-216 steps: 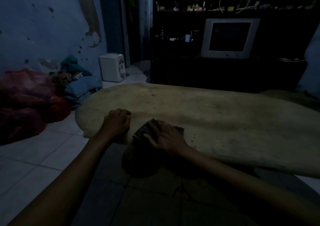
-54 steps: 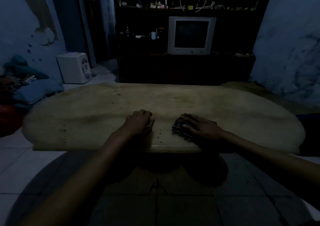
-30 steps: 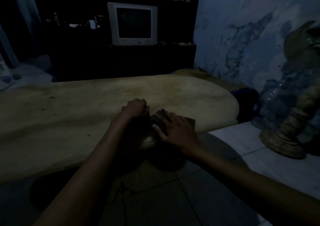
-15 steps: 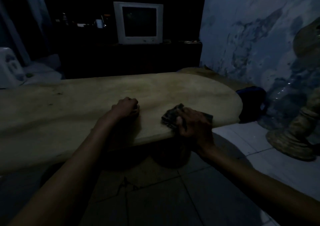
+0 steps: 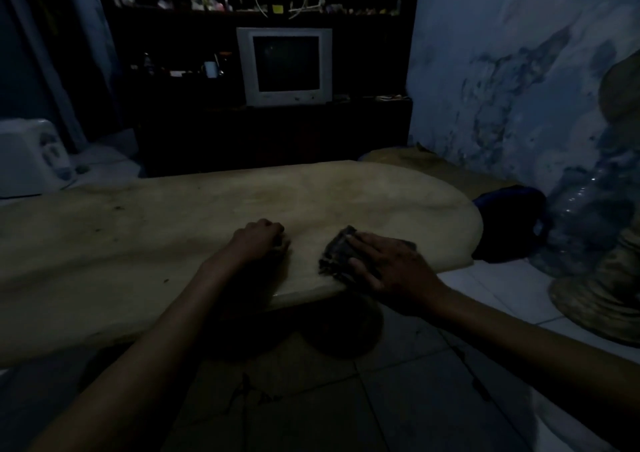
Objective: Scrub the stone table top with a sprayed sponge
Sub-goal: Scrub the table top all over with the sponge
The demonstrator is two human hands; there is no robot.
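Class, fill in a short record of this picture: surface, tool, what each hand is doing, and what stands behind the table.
surface: stone table, pale and speckled
tool: dark sponge lying near the table's front edge
right hand: fingers flat, pressing the sponge
left hand: fingers curled, resting on the table; whether it holds anything is unclear
behind: television on a dark shelf unit

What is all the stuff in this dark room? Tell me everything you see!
stone table top: one, tan, low, across the middle
sponge: one, dark, near table edge, under right hand
television: one, grey, screen off, on dark cabinet behind
white appliance: one, on the floor, far left
clear plastic bottle: one, by the right wall
dark blue bag: one, past the table's right end
left hand: curled, resting on table
right hand: fingers flat, pressing the sponge
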